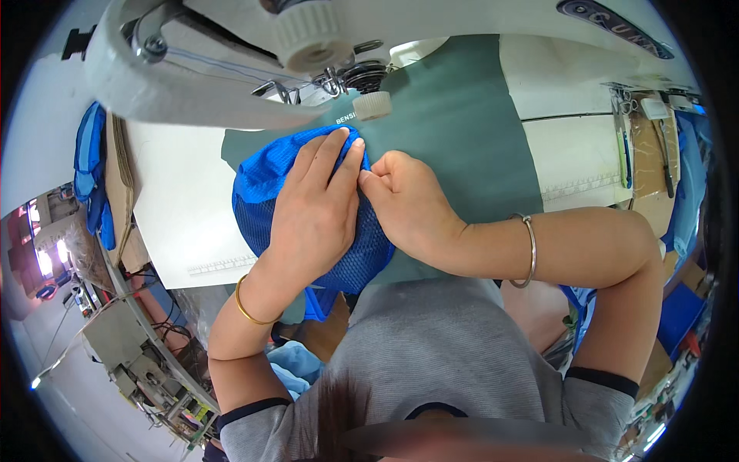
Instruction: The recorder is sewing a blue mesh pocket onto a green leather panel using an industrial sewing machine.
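A blue fabric piece (pixel 258 173) with a darker mesh section, perhaps a bag, lies bunched on a dark green mat (pixel 469 123) below the sewing machine head (pixel 192 92). My left hand (pixel 315 204) lies over it, fingers together and bent at its upper edge, gripping it; the thumb is hidden. My right hand (pixel 408 200) pinches the same piece's right edge, just beside the left fingertips. The machine's thread guides and tension knob (pixel 372 104) are just above my hands.
The white machine table (pixel 177 200) shows around the mat. Folded blue fabric (pixel 92 169) hangs at the left. Scissors and tools (pixel 639 131) lie at the right edge, near light blue cloth (pixel 685 192). A metal stand with equipment (pixel 135 354) is at the lower left.
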`<state>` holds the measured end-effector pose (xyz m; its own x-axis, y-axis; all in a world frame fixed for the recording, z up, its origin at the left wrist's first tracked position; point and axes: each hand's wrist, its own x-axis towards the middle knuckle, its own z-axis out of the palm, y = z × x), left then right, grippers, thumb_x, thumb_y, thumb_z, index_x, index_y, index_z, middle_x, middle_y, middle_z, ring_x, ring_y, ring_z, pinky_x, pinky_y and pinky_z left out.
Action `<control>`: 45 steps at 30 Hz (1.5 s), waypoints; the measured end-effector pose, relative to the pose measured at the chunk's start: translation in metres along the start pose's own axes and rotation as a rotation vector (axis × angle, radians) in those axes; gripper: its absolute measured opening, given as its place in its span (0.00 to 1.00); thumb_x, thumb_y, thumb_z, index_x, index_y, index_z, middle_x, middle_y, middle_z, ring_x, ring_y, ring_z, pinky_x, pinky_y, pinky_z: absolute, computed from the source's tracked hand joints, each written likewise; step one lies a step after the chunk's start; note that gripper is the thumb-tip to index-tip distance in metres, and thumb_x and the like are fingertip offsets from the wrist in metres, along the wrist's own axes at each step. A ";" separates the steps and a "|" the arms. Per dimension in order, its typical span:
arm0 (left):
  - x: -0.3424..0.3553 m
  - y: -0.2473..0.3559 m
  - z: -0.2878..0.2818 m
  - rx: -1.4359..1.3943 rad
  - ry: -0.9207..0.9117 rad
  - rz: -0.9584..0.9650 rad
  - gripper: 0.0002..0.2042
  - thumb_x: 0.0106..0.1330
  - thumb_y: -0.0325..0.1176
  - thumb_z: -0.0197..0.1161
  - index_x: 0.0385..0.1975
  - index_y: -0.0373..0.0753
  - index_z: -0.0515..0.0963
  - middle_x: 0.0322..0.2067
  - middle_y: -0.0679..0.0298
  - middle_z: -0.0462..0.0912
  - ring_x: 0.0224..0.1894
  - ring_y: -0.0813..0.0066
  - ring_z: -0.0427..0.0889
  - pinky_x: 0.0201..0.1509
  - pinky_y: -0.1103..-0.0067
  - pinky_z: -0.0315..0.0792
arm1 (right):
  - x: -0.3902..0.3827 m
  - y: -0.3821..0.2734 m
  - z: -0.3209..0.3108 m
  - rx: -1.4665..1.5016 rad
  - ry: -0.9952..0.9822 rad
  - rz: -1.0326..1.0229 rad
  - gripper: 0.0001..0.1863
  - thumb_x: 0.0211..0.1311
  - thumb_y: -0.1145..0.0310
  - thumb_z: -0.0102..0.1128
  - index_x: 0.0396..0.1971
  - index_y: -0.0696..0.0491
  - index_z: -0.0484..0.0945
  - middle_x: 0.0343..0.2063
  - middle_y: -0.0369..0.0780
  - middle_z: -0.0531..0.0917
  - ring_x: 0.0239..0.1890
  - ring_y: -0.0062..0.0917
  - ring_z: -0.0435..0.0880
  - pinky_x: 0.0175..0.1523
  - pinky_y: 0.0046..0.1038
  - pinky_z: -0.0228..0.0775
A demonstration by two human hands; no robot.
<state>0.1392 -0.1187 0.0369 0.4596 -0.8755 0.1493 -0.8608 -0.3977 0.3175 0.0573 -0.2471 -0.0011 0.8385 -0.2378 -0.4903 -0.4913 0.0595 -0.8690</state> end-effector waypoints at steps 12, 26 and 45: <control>0.000 0.000 0.006 0.043 0.049 0.043 0.21 0.56 0.22 0.64 0.52 0.26 0.78 0.53 0.46 0.78 0.56 0.49 0.78 0.59 0.64 0.75 | 0.026 -0.016 -0.071 -1.083 0.051 -0.903 0.09 0.65 0.66 0.61 0.40 0.56 0.81 0.44 0.42 0.84 0.49 0.38 0.83 0.50 0.42 0.77; 0.017 -0.025 0.000 -0.034 0.058 0.016 0.19 0.59 0.21 0.63 0.53 0.28 0.78 0.53 0.48 0.79 0.55 0.51 0.78 0.61 0.64 0.74 | 0.061 -0.017 -0.075 -1.094 0.176 -1.105 0.10 0.61 0.65 0.66 0.37 0.57 0.83 0.48 0.41 0.83 0.63 0.40 0.75 0.72 0.43 0.63; 0.036 -0.040 0.007 0.040 0.131 0.037 0.15 0.59 0.23 0.60 0.45 0.26 0.81 0.50 0.47 0.80 0.55 0.54 0.78 0.57 0.68 0.76 | 0.084 -0.022 -0.092 -1.382 0.179 -1.100 0.17 0.71 0.54 0.60 0.44 0.52 0.86 0.31 0.41 0.88 0.32 0.42 0.84 0.46 0.42 0.75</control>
<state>0.1887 -0.1362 0.0232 0.4500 -0.8475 0.2815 -0.8843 -0.3790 0.2727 0.1174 -0.3576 -0.0169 0.8988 0.3003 0.3193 0.3261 -0.9449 -0.0291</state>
